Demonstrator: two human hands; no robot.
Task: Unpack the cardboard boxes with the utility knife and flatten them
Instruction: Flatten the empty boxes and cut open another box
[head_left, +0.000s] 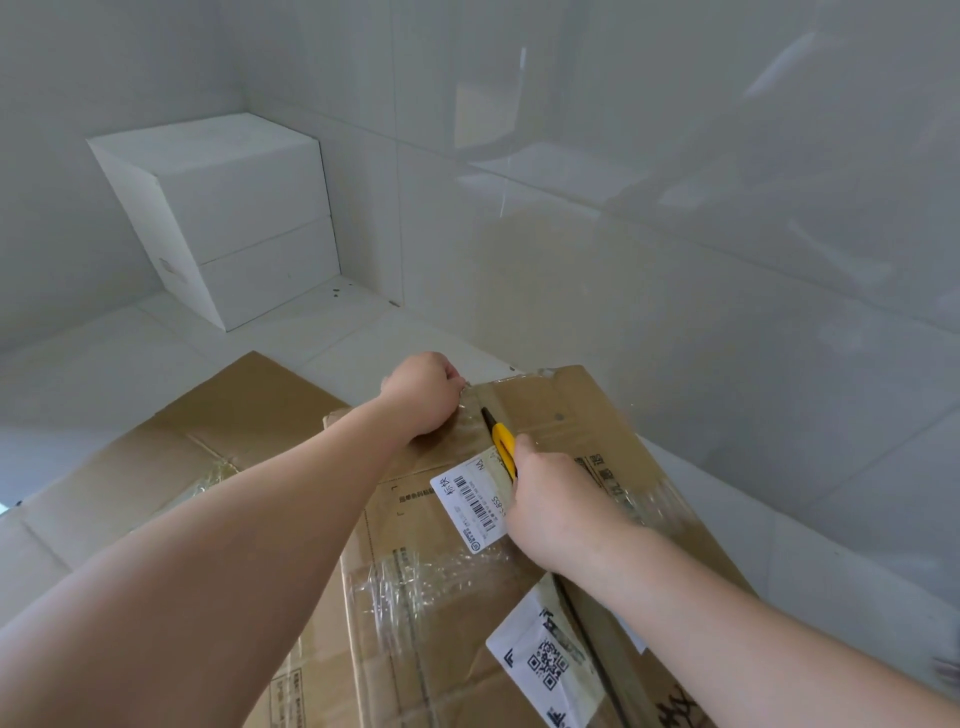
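Because my left hand (423, 392) is clenched on the far taped edge of the cardboard box (566, 415), right in line with the blade, a slip of the yellow utility knife (503, 441) gripped in my right hand (553, 506) could, I judge, cut my knuckles. Counting left to right: one white box (223, 218) in the corner, one flattened cardboard sheet (208, 441) on the floor, one taped box under my hands bearing two white labels, one knife.

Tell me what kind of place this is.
Probably a bare tiled room or storage corner, not a workshop: glossy wall tiles, a tiled floor serving as the work surface, and a white box against the corner.
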